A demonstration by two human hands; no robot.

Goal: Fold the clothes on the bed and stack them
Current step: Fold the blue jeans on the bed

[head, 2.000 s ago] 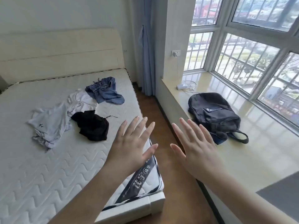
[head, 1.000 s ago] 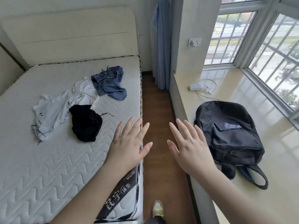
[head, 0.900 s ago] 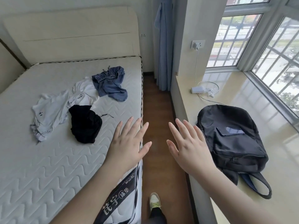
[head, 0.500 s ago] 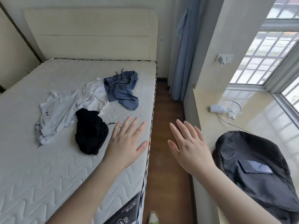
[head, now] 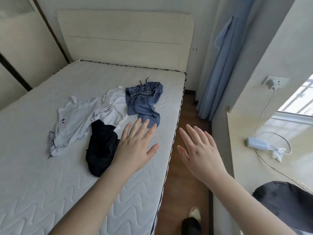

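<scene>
Both hands are held out flat with fingers spread, each grip holding nothing: the left hand (head: 135,148) above the bed (head: 50,192), the right hand (head: 201,153) over the floor beside it. Unfolded clothes lie mid-mattress: white shirts (head: 81,114), a black garment (head: 101,148), blue denim shorts (head: 144,102).

A home bedroom: bare mattress (head: 50,192) with headboard (head: 125,39); blue curtain (head: 218,68); window ledge (head: 245,167).
</scene>
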